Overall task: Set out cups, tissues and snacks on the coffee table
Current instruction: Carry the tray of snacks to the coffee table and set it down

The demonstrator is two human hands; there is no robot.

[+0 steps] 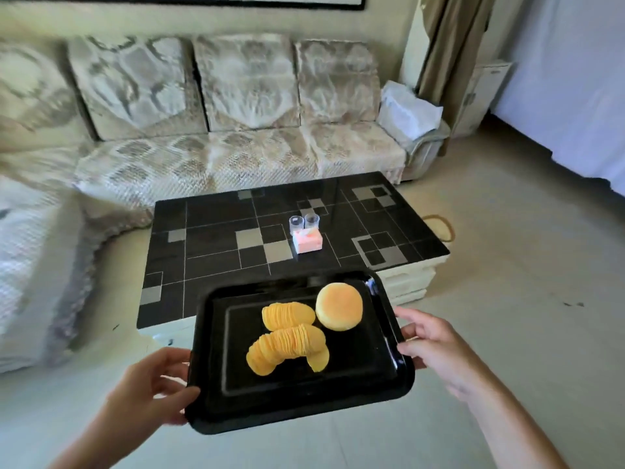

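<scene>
I hold a black tray (pixel 216 397) in the air in front of the coffee table (pixel 216 245). My left hand (pixel 159 384) grips its left edge and my right hand (pixel 429 346) grips its right edge. On the tray lie two rows of stacked yellow crisps (pixel 287 336) and a round golden bun (pixel 339 306). Near the middle of the black tiled table top stand two clear cups (pixel 303 223), side by side. Just in front of them sits a pink and white tissue box (pixel 307 242).
A patterned sofa (pixel 236 154) runs behind the table and down the left side. A white bag (pixel 409 111) rests on the sofa's right arm. A curtain (pixel 449 45) and a white cabinet (pixel 480 96) stand at the back right. Pale floor lies to the right.
</scene>
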